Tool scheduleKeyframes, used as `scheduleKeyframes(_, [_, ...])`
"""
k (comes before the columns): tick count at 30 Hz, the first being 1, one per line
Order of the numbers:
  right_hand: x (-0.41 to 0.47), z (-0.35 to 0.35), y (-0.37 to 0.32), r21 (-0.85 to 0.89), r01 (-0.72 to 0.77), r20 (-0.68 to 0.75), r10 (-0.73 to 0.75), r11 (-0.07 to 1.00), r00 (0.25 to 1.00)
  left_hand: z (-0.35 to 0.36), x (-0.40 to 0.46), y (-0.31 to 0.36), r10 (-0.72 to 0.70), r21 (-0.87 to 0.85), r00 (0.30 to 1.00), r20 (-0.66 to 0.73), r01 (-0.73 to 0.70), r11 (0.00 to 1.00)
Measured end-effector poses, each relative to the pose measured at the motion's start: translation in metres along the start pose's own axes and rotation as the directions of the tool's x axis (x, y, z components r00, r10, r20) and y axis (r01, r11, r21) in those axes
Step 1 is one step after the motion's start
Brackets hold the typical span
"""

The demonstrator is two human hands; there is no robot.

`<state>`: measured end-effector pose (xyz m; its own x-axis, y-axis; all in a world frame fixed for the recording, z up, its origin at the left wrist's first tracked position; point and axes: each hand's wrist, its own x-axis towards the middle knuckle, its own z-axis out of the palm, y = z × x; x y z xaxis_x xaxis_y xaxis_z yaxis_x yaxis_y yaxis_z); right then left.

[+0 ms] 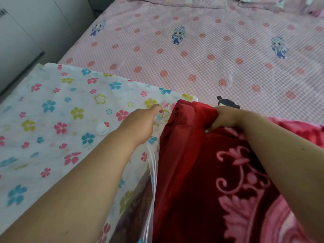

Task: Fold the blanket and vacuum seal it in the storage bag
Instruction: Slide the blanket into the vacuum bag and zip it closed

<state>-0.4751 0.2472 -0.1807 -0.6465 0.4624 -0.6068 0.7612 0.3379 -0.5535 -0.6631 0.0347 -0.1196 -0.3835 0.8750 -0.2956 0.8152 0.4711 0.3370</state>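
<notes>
1. Two hands in view, both mine. My left hand (140,124) reaches forward onto the clear plastic storage bag printed with pink, blue and yellow flowers (52,109); its fingers are curled over the bag's edge beside the blanket and seem to grip the plastic there, though the fingertips are hidden.
2. My right hand (225,118) is clenched around the far corner of the folded dark red plush blanket with a pink scroll pattern (201,172), fingers bunched into the fabric.
3. Blanket lies just right of the bag, touching it along the bag's open edge, where clear layered plastic shows. Cannot tell how far the blanket sits inside the opening.
4. Round white valve cap (102,128) sits on the bag's upper face, left of my left wrist.
5. Bag and blanket both rest on the bed's pink checked sheet with red dots and small blue cartoon figures (192,50).
6. Grey cabinet fronts (26,32) stand beyond the bed's left side.
</notes>
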Motion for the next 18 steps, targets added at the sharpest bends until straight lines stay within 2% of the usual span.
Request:
scheduleKeyframes(3, [-0.019, 0.005, 0.001, -0.007, 0.082, -0.151, -0.082, 0.997, 0.985, -0.008, -0.001, 0.001, -0.001, -0.013, 0.998, -0.055, 0.001, 1.0])
scheduleKeyframes(6, [-0.049, 0.016, -0.005, -0.128, 0.127, -0.318, -0.162, 0.984, 0.934, -0.019, -0.003, 0.007, -0.038, -0.191, 0.994, -0.107, 0.017, 0.981])
scheduleKeyframes(8, [-0.069, 0.027, -0.012, -0.249, 0.156, -0.431, -0.254, 0.956, 0.866, -0.026, -0.006, 0.015, -0.083, -0.297, 0.988, -0.133, 0.04, 0.954])
scheduleKeyframes(10, [-0.085, 0.039, -0.018, -0.372, 0.197, -0.532, -0.383, 0.907, 0.755, -0.035, -0.011, 0.026, -0.079, -0.364, 0.985, -0.154, 0.018, 0.931])
scheduleKeyframes(12, [-0.098, 0.049, -0.027, -0.484, 0.242, -0.562, -0.51, 0.841, 0.651, -0.043, -0.015, 0.04, -0.042, -0.418, 0.978, -0.204, -0.048, 0.907])
scheduleKeyframes(13, [-0.102, 0.054, -0.032, -0.521, 0.246, -0.557, -0.544, 0.817, 0.627, -0.047, -0.017, 0.046, -0.02, -0.432, 0.972, -0.233, -0.085, 0.898])
scheduleKeyframes(15, [-0.106, 0.062, -0.044, -0.592, 0.208, -0.535, -0.572, 0.779, 0.622, -0.049, -0.021, 0.058, 0.025, -0.443, 0.964, -0.265, -0.145, 0.885])
scheduleKeyframes(18, [-0.105, 0.071, -0.059, -0.617, 0.202, -0.489, -0.572, 0.76, 0.659, -0.045, -0.03, 0.076, 0.09, -0.471, 0.965, -0.245, -0.2, 0.859])
